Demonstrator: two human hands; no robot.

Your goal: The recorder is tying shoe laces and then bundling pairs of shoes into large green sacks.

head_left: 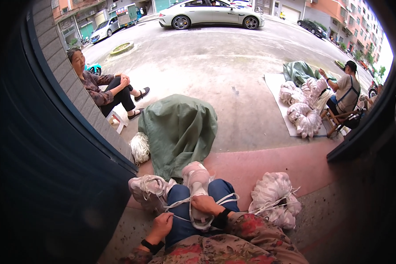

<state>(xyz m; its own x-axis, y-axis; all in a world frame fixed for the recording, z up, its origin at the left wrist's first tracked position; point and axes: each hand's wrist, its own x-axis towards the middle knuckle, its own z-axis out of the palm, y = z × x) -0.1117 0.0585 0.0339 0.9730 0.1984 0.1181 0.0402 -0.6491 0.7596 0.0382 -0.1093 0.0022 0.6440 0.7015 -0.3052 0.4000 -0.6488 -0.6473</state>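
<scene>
A pale pink and white shoe upper (196, 177) lies lengthwise on my lap, between my knees. My right hand (205, 205) rests over its middle, fingers curled closed at the white lace there. Loose lace (229, 198) spreads out to both sides of the shoe. My left hand (162, 223) is beside my left thigh, its fingers pinched on a lace that runs toward the shoe. Left of my knee sits a bundle of similar shoe uppers (150, 190) with laces lying over it. Another tied bundle of uppers (275, 199) lies on the floor to my right.
Ahead, a green tarp (180, 127) covers a heap, with a hank of white laces (140, 148) beside it. A person (103, 86) sits at the left wall. At the right, another person (345, 90) works by bundled uppers (306, 119). Dark door panels (53, 154) flank me.
</scene>
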